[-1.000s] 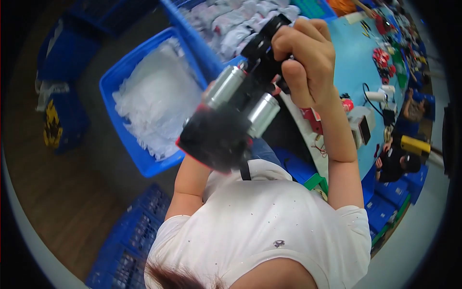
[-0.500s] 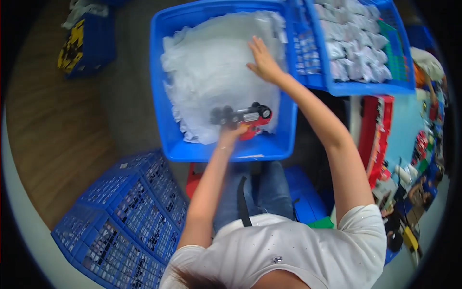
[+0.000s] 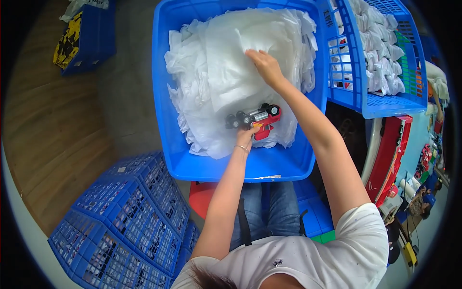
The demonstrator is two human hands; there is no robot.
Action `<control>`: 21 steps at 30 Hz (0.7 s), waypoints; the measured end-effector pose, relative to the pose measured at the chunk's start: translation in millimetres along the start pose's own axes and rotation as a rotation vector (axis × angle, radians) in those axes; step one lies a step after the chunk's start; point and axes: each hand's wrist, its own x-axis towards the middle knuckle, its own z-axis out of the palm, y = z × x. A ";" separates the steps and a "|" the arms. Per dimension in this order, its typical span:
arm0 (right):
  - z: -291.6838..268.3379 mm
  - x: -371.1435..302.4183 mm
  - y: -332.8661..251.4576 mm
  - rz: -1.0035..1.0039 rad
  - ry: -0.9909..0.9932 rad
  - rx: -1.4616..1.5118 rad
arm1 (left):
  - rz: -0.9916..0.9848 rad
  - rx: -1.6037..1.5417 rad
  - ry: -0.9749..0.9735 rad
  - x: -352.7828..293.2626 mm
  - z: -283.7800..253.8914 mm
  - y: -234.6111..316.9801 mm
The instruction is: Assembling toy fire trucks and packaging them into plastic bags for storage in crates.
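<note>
My left hand grips a toy truck, red at the cab with black wheels and a silver side part. The truck lies on its side low over a pile of thin white plastic bags. The bags fill a blue plastic tub in front of me. Farther in, my right hand rests on the top bag, fingers drawn together at its surface. A crease in the bag runs up to the fingertips, and the thumb is mostly hidden.
A blue slotted crate of white-wrapped items stands right of the tub. Blue basket crates are stacked at lower left. A blue bin with yellow-and-black pieces sits far left. A red box lies on the right beside a work table.
My right hand has closed from spread fingers and come down onto the top bag, where a crease now shows. The left hand still holds the truck. The whole view has shifted slightly.
</note>
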 end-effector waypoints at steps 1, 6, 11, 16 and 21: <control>-13.3 -3.0 -8.2 -0.067 0.046 -0.001 | -0.006 -0.009 -0.001 -0.5 0.4 0.0; -82.7 -43.8 -77.6 -0.230 0.077 0.026 | 0.051 -0.032 -0.022 2.1 -9.8 0.6; -117.6 -76.7 -98.3 -0.163 -0.099 0.057 | 0.052 0.041 -0.153 10.9 -10.0 -0.9; -149.6 -34.4 -148.3 -0.016 -0.765 0.281 | 0.136 0.230 -0.166 17.6 -30.8 -9.5; -148.7 1.0 -101.6 -0.208 -0.253 -0.019 | -0.037 -0.177 -0.339 -4.6 1.2 14.6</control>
